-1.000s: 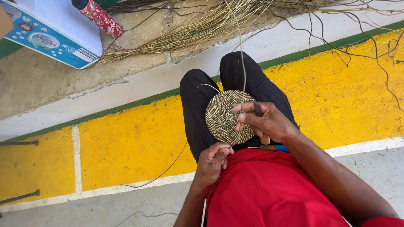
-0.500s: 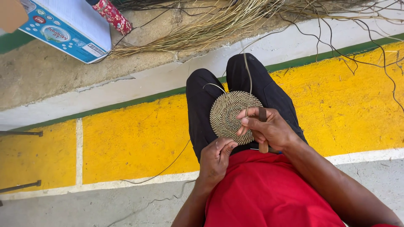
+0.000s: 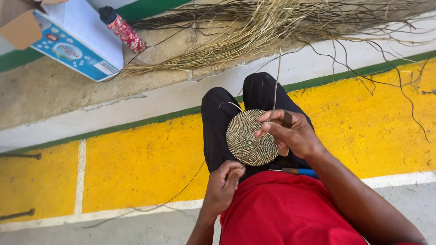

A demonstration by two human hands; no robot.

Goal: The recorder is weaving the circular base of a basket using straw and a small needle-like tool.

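A round coiled woven disc (image 3: 246,137) of tan and dark fibre rests on my knees, which are in black trousers. My right hand (image 3: 290,134) grips the disc's right edge, thumb and fingers pressed on the weave, with a small dark tool handle behind the fingers. One long straw strand (image 3: 277,79) rises from the disc toward the pile ahead. My left hand (image 3: 225,180) sits just below the disc with fingers curled, pinching a thin strand.
A heap of dry grass and dark fibres (image 3: 272,31) lies ahead on the concrete. A white and blue cardboard box (image 3: 77,41) and a red patterned bottle (image 3: 125,31) stand at the upper left. A blue-handled tool (image 3: 302,172) lies by my lap. Yellow painted floor surrounds me.
The view has shifted, so the box and bottle sit further right. My right hand has slid along the disc's right edge; my left hand stays low under the disc.
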